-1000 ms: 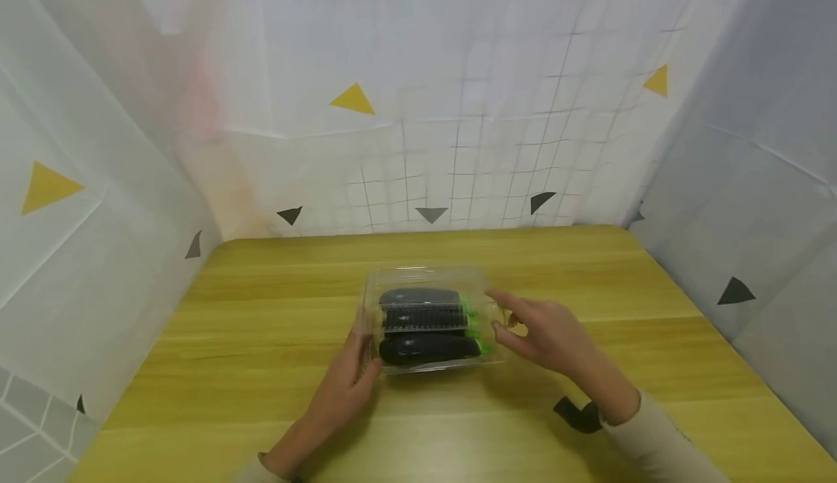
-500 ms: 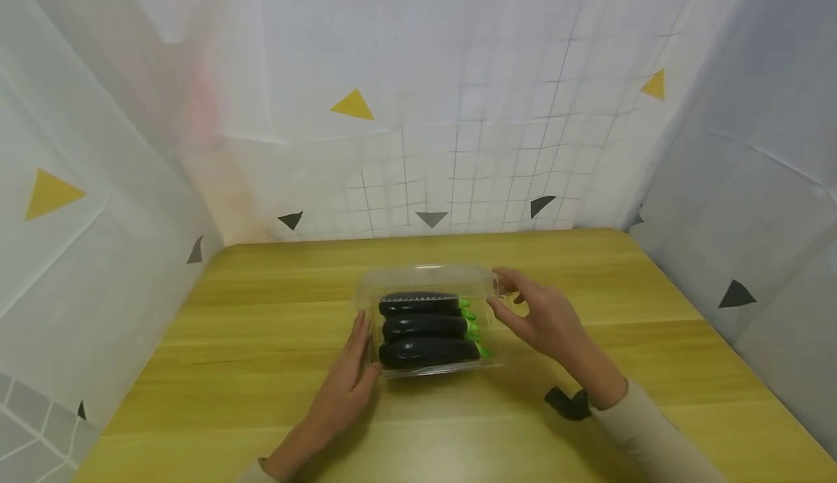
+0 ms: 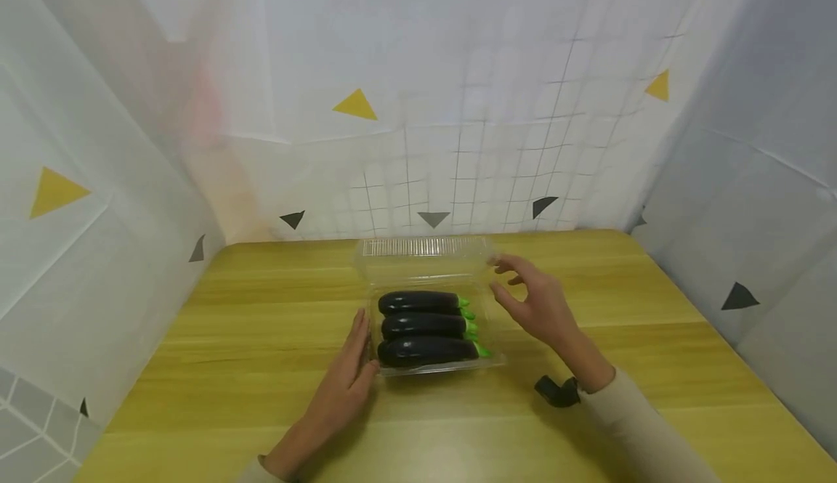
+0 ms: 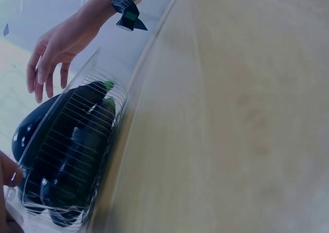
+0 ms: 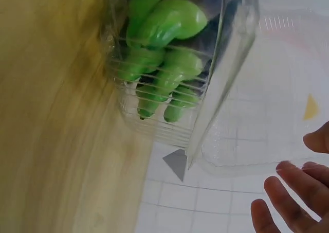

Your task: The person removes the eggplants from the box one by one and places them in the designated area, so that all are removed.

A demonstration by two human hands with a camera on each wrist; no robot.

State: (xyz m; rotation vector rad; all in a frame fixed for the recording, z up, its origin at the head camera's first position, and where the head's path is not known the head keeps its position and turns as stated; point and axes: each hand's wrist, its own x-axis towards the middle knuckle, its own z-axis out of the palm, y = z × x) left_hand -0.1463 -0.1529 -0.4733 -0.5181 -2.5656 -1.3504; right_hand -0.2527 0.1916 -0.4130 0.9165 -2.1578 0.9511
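Note:
A clear plastic clamshell container (image 3: 445,369) stands on the table with its lid (image 3: 428,248) swung up and tilted back. Inside lie three dark eggplants (image 3: 428,351) side by side, green stems to the right; the stems (image 5: 169,73) fill the right wrist view. My left hand (image 3: 336,388) rests against the container's left side with straight fingers, thumb near the front corner. At the lid's right edge is my right hand (image 3: 539,305), fingers loosely bent and thumb apart from them. Whether its fingertips still touch the lid, I cannot tell.
The wooden table (image 3: 261,323) is bounded by a white back wall (image 3: 314,171) and side walls with yellow and dark triangles. A black band (image 3: 557,391) shows by the right wrist, partly hidden by the sleeve (image 3: 644,425).
The lid has swung up and back from over the eggplants, uncovering them. My right hand has moved up and away with the lid's edge; my left hand has stayed nearly in place.

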